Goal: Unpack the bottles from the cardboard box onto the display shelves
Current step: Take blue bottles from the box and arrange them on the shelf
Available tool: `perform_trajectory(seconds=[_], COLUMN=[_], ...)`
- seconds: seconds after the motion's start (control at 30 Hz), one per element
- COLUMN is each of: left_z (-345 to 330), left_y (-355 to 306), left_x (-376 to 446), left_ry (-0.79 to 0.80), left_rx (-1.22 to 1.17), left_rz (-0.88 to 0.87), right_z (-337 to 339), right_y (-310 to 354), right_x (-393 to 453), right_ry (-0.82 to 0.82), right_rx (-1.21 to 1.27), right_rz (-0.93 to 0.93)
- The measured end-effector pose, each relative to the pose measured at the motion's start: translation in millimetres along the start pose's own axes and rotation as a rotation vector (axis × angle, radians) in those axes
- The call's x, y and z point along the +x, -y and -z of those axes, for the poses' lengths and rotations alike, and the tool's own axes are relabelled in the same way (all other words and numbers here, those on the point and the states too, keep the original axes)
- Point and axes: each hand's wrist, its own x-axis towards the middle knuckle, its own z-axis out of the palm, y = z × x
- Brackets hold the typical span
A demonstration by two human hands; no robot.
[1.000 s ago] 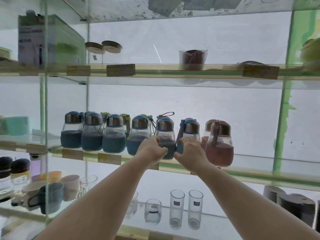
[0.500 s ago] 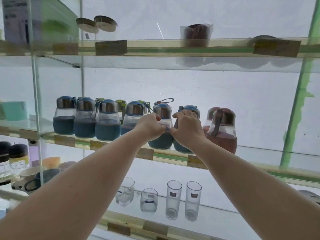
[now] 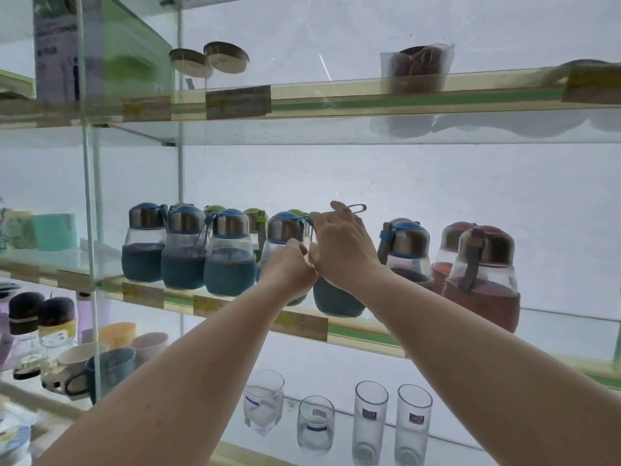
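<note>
Since half a second ago, the right hand [image 3: 342, 245] has lifted, fingers now spread loosely over the cap strap of a blue-sleeved bottle [image 3: 337, 299] near the glass shelf's [image 3: 363, 332] front edge. Beside it, the left hand [image 3: 290, 267] curls, pinching the same bottle's glass.

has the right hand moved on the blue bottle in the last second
Yes. The right hand has risen from the sleeve of the blue bottle to its cap and strap; the bottle stays on the shelf.

Glass shelving [image 3: 369, 129] with green-taped edges stands against a pale, brightly lit wall [image 3: 470, 203].
</note>
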Motion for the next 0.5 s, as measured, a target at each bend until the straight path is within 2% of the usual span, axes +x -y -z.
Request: perform_trajectory(seconds=[0.3,0.5], left_z=[13,22], left_y=[29,38], left_x=[16,15], left_ry=[0.091,0.153], left_rx=[-0.062,-0.082], left_rz=[-0.115,-0.182], right_z=[-15,-10], right_y=[26,41], right_x=[44,44], right_ry=[0.203,0.143], right_rx=[-0.120,-0.158], right_rz=[-0.251,-0.324])
